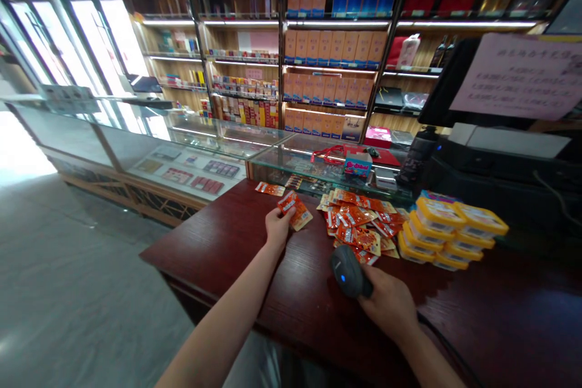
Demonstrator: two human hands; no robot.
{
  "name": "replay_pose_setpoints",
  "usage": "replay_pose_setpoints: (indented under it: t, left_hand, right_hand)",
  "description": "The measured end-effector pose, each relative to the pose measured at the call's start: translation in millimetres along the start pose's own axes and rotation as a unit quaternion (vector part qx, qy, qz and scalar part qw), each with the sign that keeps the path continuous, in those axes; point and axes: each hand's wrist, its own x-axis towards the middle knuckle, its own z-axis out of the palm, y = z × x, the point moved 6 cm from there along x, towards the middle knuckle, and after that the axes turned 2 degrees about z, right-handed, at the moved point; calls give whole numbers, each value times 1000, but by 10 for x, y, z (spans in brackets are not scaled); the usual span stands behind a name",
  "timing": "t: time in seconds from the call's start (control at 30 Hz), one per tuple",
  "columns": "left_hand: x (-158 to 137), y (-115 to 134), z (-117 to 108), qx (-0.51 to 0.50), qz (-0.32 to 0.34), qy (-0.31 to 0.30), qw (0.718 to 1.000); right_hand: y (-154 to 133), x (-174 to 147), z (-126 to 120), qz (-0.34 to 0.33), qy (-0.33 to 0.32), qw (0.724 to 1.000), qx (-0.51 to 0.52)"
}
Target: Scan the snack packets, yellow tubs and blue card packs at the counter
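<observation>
My left hand point(277, 227) pinches an orange and cream snack packet point(297, 213) above the dark red wooden counter point(218, 242). Another such packet point(270, 188) lies flat just beyond it, close to the counter's far edge. In my right hand point(391, 303) is a dark grey barcode scanner point(348, 273) with a blue light on its back; its cable trails to the lower right. Beyond the scanner spreads a loose heap of the same packets point(359, 218). Stacked yellow-lidded plastic boxes point(439, 218) stand to the right of that heap.
A glass display case point(218, 139) borders the counter at the back, with a small teal and pink box point(357, 165) on top. At the right are a monitor point(450, 82) with a paper notice point(518, 76) and a black bottle point(416, 154). Shelves of boxed goods point(334, 48) line the wall.
</observation>
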Motion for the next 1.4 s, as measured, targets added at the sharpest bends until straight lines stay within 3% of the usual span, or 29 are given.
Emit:
replay_pose_setpoints:
  t: [0.1,0.37,0.73,1.03,1.4]
  left_hand:
    - [-28,13,1,7,17,-15,1000]
    - [-4,-23,-35,3,19,-14,1000]
    - [-8,-82,-30,-3,-13,11,1000]
    - [-37,-27,12,-23,-25,-3,999]
    - [-140,156,136,-62,-16,-54,996]
  right_hand:
    - [-73,110,-31,48,-28,997,52]
    - [-246,366,-20,59,-34,972,223]
    - [-189,338,36,96,-39,969,224]
    - [-212,306,19,63,-17,974,215]
    - [-193,299,-6,115,-46,972,202]
